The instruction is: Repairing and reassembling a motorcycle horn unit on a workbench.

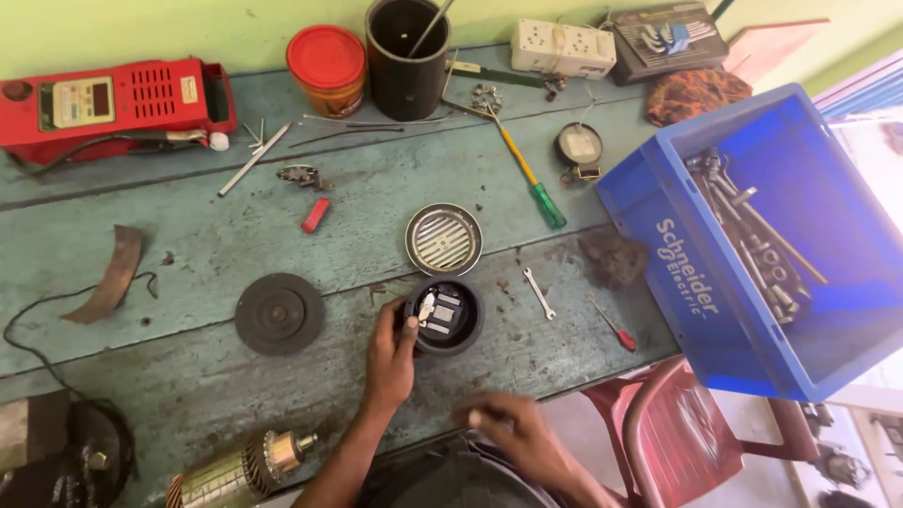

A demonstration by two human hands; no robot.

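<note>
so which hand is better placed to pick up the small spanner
Right, probably. The right hand is free at the bench edge on the spanner's side, while the left hand is touching the black round housing.

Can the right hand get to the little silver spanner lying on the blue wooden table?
Probably yes. The right hand hovers low near the table's edge, and the small silver spanner lies just beyond it with nothing on the bare table between. The left hand touches the round black housing beside it.

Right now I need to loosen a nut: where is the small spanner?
In the head view, the small spanner lies on the bench right of the black round housing, with the red-handled screwdriver farther right.
</note>
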